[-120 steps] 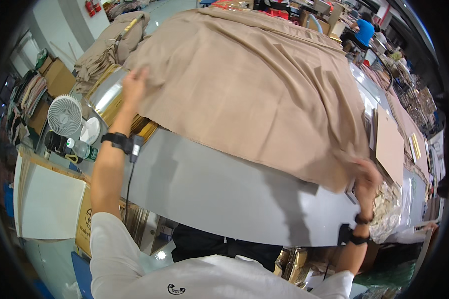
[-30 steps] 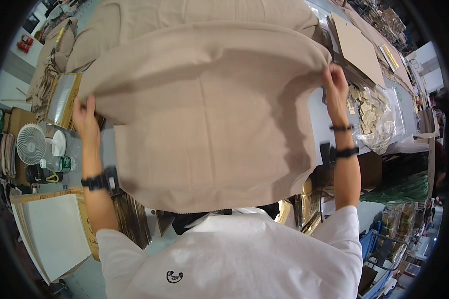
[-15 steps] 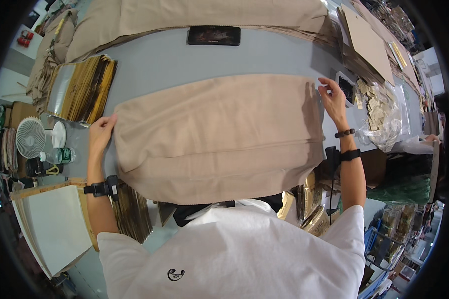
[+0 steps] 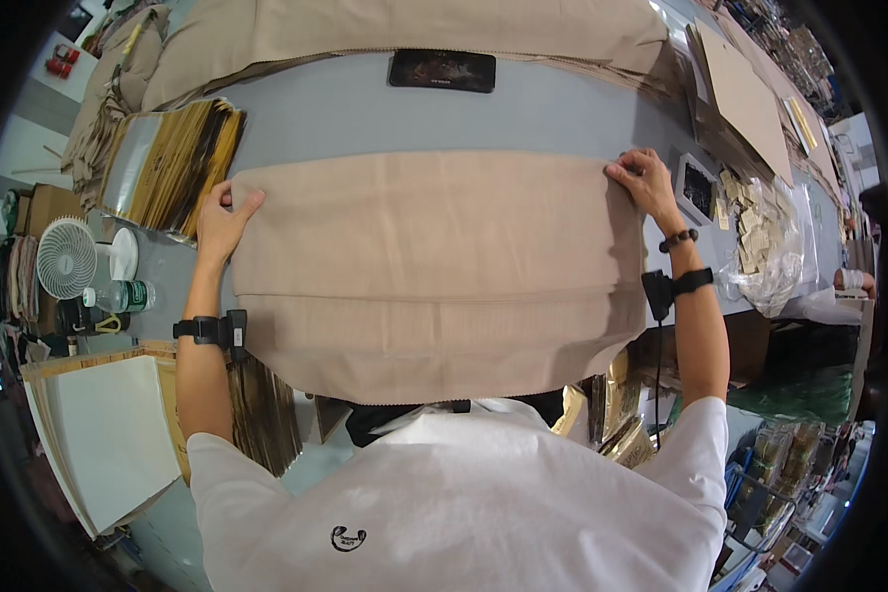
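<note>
A beige folded cloth [image 4: 434, 227] lies across the grey table in front of me, its near edge against my shirt. One crease runs from side to side across its lower half. My left hand [image 4: 225, 222] is at the far left corner, thumb laid on the fabric and apart from the curled fingers. At the far right corner my right hand [image 4: 648, 187] pinches the cloth's edge between thumb and fingers. Most of the cloth lies flat, with faint wrinkles.
Beyond the cloth lie a black phone [image 4: 442, 71] and a larger beige fabric pile [image 4: 444, 25]. Gold-edged plastic packets [image 4: 173, 163] and a white fan [image 4: 67, 259] stand left. A small black-filled box [image 4: 698, 187], a bag of tags [image 4: 760, 232] and cardboard sheets [image 4: 745, 99] are right.
The cloth's far left corner has been drawn up and out, and its wrinkles have smoothed. My left hand has moved away from me; my right has come in onto the corner.
</note>
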A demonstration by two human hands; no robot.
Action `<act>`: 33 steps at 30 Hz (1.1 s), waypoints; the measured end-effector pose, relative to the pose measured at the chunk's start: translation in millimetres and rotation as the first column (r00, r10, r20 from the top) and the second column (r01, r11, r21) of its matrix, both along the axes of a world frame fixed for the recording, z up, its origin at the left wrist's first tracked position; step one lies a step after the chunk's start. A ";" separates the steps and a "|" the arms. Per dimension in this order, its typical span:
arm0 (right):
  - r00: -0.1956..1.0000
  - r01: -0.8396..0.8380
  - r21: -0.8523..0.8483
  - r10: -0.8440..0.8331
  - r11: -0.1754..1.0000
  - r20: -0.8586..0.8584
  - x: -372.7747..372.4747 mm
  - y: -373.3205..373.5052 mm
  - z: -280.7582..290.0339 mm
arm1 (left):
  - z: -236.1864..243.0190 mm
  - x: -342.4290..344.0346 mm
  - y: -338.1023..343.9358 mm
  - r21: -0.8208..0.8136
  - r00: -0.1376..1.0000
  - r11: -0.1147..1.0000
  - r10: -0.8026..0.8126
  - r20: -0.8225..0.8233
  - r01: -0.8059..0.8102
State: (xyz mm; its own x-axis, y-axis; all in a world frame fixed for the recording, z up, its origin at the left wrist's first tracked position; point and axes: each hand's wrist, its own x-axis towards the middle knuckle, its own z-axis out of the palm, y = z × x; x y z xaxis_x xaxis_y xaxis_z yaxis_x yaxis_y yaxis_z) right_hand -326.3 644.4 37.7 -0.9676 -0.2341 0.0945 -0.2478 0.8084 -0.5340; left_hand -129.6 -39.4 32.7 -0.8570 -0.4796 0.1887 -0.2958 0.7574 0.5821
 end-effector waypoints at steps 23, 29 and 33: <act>0.975 -0.197 0.086 0.205 0.977 -0.088 202.4 12.3 52.6 | 6.5 149.2 16.2 0.428 0.990 0.903 0.031 -0.141 0.033; 0.970 -0.040 -0.040 0.029 0.998 -0.240 188.4 -31.2 36.3 | 2.5 134.8 16.2 0.306 0.997 0.951 0.063 -0.049 -0.045; 0.973 -0.126 0.132 0.149 0.983 -0.179 169.3 -59.2 11.9 | 7.4 114.7 32.8 0.155 0.979 0.985 0.104 -0.175 -0.077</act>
